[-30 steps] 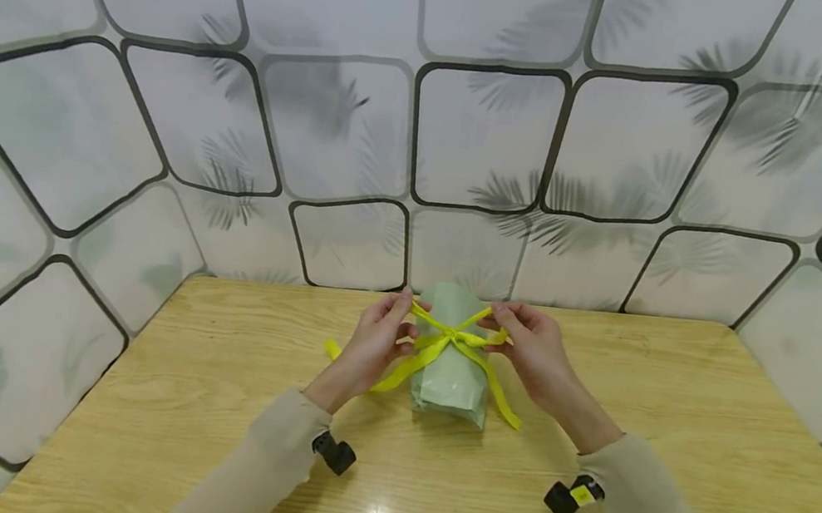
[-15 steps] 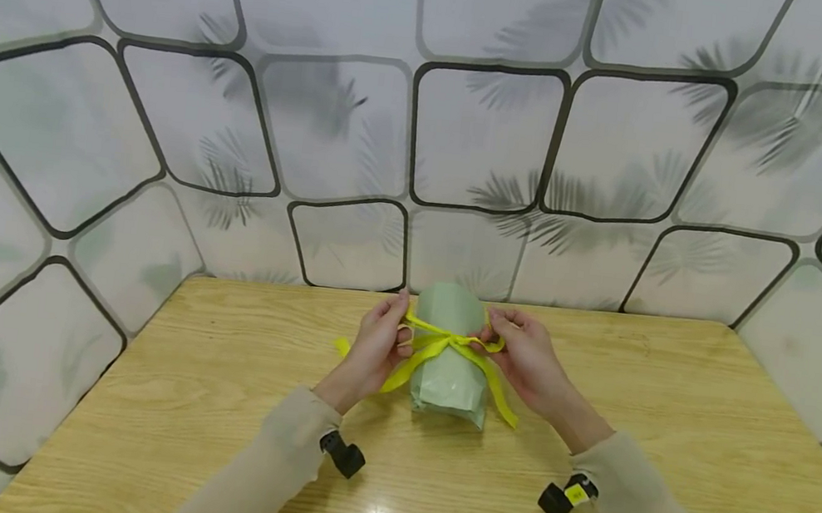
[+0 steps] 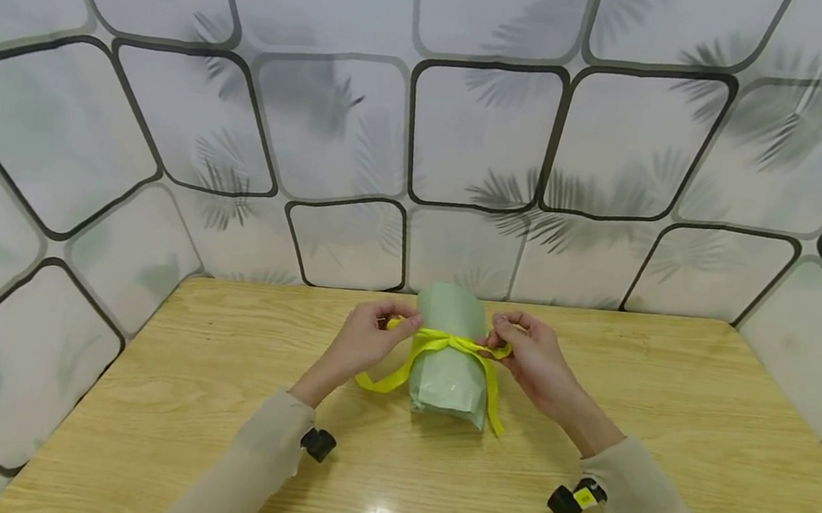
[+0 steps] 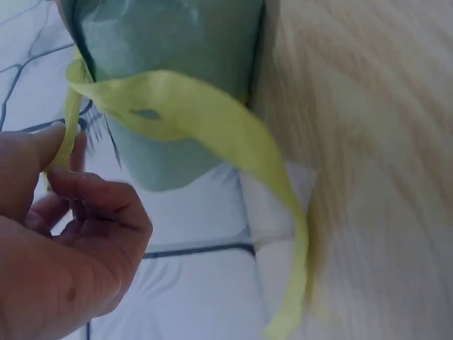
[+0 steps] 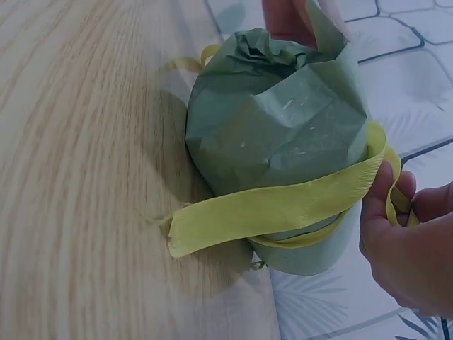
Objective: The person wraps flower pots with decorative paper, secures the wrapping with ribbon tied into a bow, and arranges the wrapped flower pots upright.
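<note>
A package wrapped in pale green paper [image 3: 446,381] lies on the table, its crumpled, folded end facing the person. Yellow ribbon [image 5: 269,216] runs around its middle, with a knot on top and loose tails hanging down both sides. My left hand [image 3: 365,339] is at the package's left side and pinches a loop of the ribbon between thumb and fingers, as the left wrist view also shows. Over on the right, my right hand [image 3: 535,366] pinches the other loop, its fingertips close to the paper.
The wooden table [image 3: 215,403] reaches back to a wall covering [image 3: 483,139] with dark outlined panels and leaf prints. Small black cameras [image 3: 565,503] sit on both wrists, below the sleeve cuffs.
My left hand has turned over and lowered, taking its ribbon loop down and out to the left. The left tail has swung inward. My right hand has shifted only slightly.
</note>
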Tool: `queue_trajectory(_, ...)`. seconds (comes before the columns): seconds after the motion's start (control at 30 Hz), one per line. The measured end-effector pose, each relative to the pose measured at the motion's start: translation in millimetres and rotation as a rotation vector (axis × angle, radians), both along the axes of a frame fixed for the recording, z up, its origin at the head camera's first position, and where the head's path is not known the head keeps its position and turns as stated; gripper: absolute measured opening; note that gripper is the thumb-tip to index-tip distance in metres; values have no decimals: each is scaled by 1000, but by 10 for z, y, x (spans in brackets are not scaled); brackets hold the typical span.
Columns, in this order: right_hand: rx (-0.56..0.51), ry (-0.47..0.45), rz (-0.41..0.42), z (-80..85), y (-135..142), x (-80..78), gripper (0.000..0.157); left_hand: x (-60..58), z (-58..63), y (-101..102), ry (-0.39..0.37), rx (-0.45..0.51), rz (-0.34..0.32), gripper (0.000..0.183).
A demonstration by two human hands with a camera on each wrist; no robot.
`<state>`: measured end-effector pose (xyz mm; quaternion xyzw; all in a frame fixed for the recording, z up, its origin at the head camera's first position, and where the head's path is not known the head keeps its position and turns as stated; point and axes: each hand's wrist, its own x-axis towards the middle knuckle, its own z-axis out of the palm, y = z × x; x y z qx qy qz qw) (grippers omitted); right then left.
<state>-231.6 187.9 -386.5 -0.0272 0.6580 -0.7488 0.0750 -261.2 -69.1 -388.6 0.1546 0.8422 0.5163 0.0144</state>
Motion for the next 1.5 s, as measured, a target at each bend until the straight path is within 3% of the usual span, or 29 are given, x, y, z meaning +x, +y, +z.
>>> queue_trajectory(0.13,39,24,-9,5,-8,0,19,30,0,-25,109,-77,-14,29)
queue_trajectory(0.3,76,21,-15,-8,-28,10,24,77,-81,7,-8,18,26,34)
queue_trajectory(0.47,130,35,-28,-13,-35,21,26,43,-115,7,-183,252,157,40)
queue_trajectory(0.57,147,47,-43,-12,-37,26,23,10,-109,-23,-308,447,212,40)
queue_trajectory(0.6,149,49,-46,-12,-37,28,22,4,-105,-32,-356,517,213,41)
queue_trajectory(0.7,149,51,-52,-19,-40,34,20,-4,-91,-50,-492,707,127,45)
queue_trajectory(0.8,143,53,-54,-25,-45,36,22,-8,-72,-45,-579,805,38,44)
queue_trajectory(0.9,135,50,-58,-26,-46,31,24,-22,-75,-33,-533,728,20,37)
queue_trajectory(1.03,117,30,-63,-25,-33,13,24,-51,-147,-12,-351,445,14,31)
queue_trajectory(1.13,109,9,-60,-23,-6,6,20,-48,-192,-9,-267,301,4,31)
queue_trajectory(1.33,134,9,-54,-16,21,-19,17,-9,-156,-61,-160,94,3,39)
queue_trajectory(1.5,162,26,-61,-33,24,-23,19,8,-135,-36,-126,21,20,41)
